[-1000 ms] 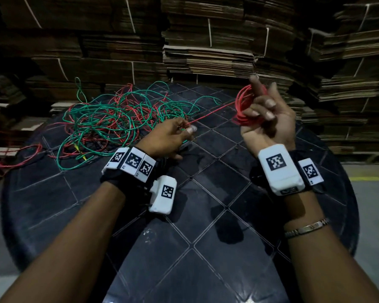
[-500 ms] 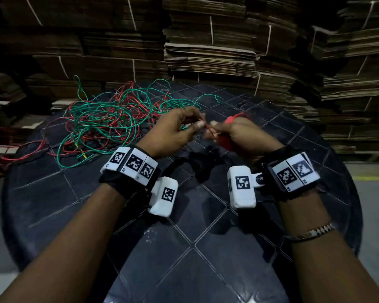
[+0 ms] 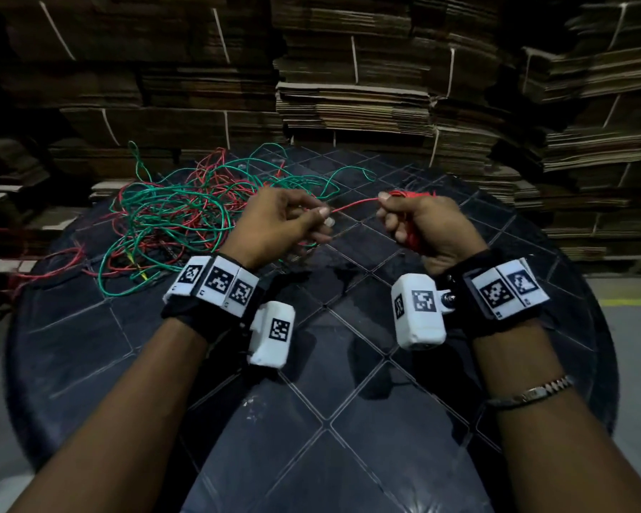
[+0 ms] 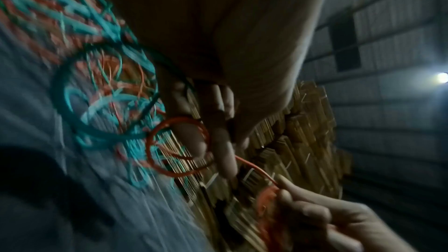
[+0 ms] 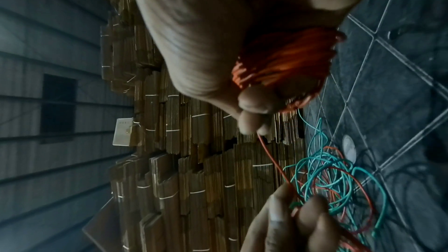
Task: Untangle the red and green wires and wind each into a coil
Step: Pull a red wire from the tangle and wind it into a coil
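A loose tangle of green wire [image 3: 171, 201] and red wire [image 3: 352, 206] lies on the far left of the round black table [image 3: 311, 401]. My left hand [image 3: 285, 220] pinches the red wire just right of the tangle. A short taut stretch of red wire runs from it to my right hand [image 3: 419, 224], which grips a small red coil [image 5: 283, 60] wound around its fingers. In the left wrist view a red loop [image 4: 177, 147] circles my fingers. The right wrist view shows the taut red wire [image 5: 274, 162] leading down to the left hand [image 5: 290, 217].
Tall stacks of flattened cardboard [image 3: 348, 87] stand close behind the table. Red wire [image 3: 45, 264] trails off the table's left edge. The near half of the table holds only my forearms. A grey floor with a yellow line [image 3: 622, 301] lies to the right.
My right hand came down from a raised, palm-up pose to meet the left hand, then drew apart to the right, pulling a stretch of red wire taut.
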### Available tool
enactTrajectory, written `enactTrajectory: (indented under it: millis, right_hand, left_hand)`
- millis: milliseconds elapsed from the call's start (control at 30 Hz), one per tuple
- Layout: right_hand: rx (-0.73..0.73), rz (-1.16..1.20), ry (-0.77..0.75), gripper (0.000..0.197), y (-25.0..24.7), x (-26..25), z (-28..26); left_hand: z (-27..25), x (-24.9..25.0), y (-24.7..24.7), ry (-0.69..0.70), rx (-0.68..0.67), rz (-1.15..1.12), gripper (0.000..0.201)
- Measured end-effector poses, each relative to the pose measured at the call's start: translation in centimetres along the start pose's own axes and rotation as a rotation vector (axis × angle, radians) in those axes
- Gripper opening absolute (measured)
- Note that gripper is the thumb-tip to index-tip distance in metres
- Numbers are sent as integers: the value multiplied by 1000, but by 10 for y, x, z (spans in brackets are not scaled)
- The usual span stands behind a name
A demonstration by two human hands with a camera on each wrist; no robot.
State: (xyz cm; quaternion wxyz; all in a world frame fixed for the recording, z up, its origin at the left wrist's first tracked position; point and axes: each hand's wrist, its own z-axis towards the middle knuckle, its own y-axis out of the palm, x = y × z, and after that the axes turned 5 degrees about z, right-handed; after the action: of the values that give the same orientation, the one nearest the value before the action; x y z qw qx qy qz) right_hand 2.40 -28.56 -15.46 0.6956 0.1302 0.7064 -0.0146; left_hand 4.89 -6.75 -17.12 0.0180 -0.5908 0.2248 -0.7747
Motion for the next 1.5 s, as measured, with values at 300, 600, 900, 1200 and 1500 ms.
enactTrajectory:
  millis: [300,600,900,1200,1500]
  right_hand:
    - [194,145,-57,9,-19,3,21]
    - [236,368,-54,22,-19,-4,21]
    - [-195,12,-35,22,10,-3,-10]
    - [-652,-355,122,53,21,0,-33]
    - [-888,-26,191,72,14,-9,-38]
  left_hand:
    - [9,-26,-27,49,218,600,22]
    - [-10,25,-21,416,632,424,19]
    - [-16,32,18,137,26,12,34]
    - [10,-5,6,63,134,-2,29]
    - [10,-4,0,-42,136,-91,51]
